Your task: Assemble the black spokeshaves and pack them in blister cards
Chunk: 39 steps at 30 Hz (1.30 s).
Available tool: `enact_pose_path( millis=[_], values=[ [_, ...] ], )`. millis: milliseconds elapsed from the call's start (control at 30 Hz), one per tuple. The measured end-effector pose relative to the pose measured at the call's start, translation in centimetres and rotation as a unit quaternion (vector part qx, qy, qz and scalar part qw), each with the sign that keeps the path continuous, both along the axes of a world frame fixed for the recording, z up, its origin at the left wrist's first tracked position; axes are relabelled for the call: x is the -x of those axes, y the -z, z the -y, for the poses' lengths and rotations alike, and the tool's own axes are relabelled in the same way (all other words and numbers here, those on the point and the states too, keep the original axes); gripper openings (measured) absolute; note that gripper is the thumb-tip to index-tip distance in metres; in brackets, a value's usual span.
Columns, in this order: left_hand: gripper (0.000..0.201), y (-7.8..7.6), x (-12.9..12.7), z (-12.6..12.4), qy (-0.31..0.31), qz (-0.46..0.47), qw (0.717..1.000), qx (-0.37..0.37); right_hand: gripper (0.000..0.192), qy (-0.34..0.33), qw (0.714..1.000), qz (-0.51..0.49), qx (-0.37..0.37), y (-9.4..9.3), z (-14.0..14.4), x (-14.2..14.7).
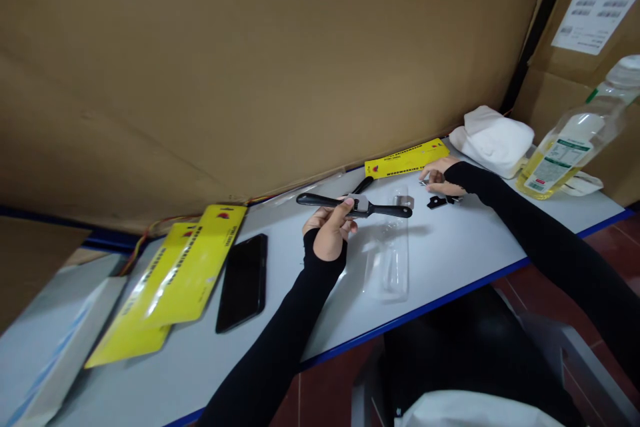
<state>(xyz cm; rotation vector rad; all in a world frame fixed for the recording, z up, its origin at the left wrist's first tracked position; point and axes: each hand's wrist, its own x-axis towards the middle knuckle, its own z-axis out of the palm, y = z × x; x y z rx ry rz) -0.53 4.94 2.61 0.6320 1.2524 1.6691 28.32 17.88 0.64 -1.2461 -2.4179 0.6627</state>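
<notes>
My left hand (333, 227) is closed around the middle of a black two-handled spokeshave (390, 211), thumb on top, and holds it above the table. Behind it, another black handle (364, 185) shows on the table, partly hidden. My right hand (441, 177) is low over the table, fingers curled, with a small shiny metal piece (424, 182) at the fingertips. Just below that hand lies a flat black metal part (437, 202) with cutouts. A clear plastic blister shell (393, 267) rests on the tabletop under the spokeshave.
Yellow printed cards (195, 267) and a black phone (243, 282) lie to the left. Another yellow card (400, 160) is at the back by the cardboard wall (280, 67). A white cloth (493, 140) and a bottle of yellow liquid (560, 157) are on the right.
</notes>
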Motion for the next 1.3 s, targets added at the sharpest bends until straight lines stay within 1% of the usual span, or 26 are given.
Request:
enact_pose_path(
  millis=[67,167,267,400,467,500,567,600,633,667,700,733,800,867,933,1033,1100,1233,1300],
  values=[
    [0.036,0.0,0.0,0.0,0.000,0.000,1.000,-0.001,0.029,-0.012,1.000,0.006,0.000,-0.1,0.0,-0.4],
    [0.037,0.0,-0.1,0.0,0.002,-0.003,1.000,-0.001,0.037,-0.057,0.997,0.035,0.024,-0.4,0.2,-0.8],
    [0.038,0.0,-0.3,0.0,0.006,-0.002,1.000,0.006,0.027,-0.084,0.994,0.041,0.048,-0.5,0.5,-0.7],
    [0.043,0.0,-0.7,0.2,0.018,0.002,1.000,0.009,0.013,-0.070,0.993,0.006,0.094,-1.1,1.0,-0.1],
    [0.047,-0.1,-0.9,0.3,0.022,0.006,1.000,0.010,0.012,-0.053,0.993,-0.050,0.088,-1.9,1.7,0.7],
    [0.048,-0.1,-1.0,0.4,0.021,0.008,1.000,0.010,0.015,-0.036,0.991,-0.104,0.074,-2.3,2.3,1.3],
    [0.050,-0.1,-1.3,0.6,0.020,0.012,1.000,0.011,0.031,-0.014,0.979,-0.193,0.063,-3.0,4.0,3.1],
    [0.050,0.0,-1.4,0.8,0.022,0.012,1.000,0.011,0.038,0.010,0.960,-0.271,0.071,-3.2,4.9,4.1],
    [0.050,0.1,-1.6,1.0,0.029,0.011,0.999,0.013,0.041,0.028,0.941,-0.329,0.073,-3.3,5.9,5.2],
    [0.050,0.1,-1.8,1.1,0.039,0.010,0.999,0.015,0.041,0.032,0.931,-0.355,0.072,-3.4,6.9,6.2],
    [0.051,0.2,-2.0,1.3,0.050,0.009,0.999,0.016,0.038,0.023,0.930,-0.361,0.069,-3.3,7.7,7.2],
    [0.051,0.4,-2.2,1.5,0.059,0.010,0.998,0.017,0.034,0.022,0.930,-0.363,0.050,-3.2,8.3,7.9],
    [0.052,0.7,-2.4,1.7,0.073,0.017,0.997,0.020,0.027,0.014,0.940,-0.340,0.005,-2.9,9.1,8.7],
    [0.053,1.1,-2.5,1.7,0.077,0.025,0.996,0.027,0.025,0.016,0.947,-0.319,-0.041,-2.6,9.3,8.8],
    [0.054,1.5,-2.5,1.5,0.079,0.028,0.996,0.038,0.024,0.018,0.950,-0.304,-0.065,-2.3,9.2,8.6],
    [0.054,2.2,-2.5,1.3,0.070,0.025,0.996,0.041,0.021,0.018,0.958,-0.278,-0.068,-1.8,9.0,8.6],
    [0.053,2.3,-2.5,1.4,0.067,0.019,0.997,0.027,0.021,0.018,0.961,-0.268,-0.065,-1.3,9.1,8.9],
    [0.050,2.0,-2.6,1.9,0.068,-0.011,0.998,0.001,0.025,0.033,0.959,-0.271,-0.080,-0.8,9.5,9.5],
    [0.048,1.7,-2.6,2.1,0.068,-0.028,0.997,-0.003,0.025,0.024,0.958,-0.275,-0.082,-0.9,9.8,9.5]
  ],
)
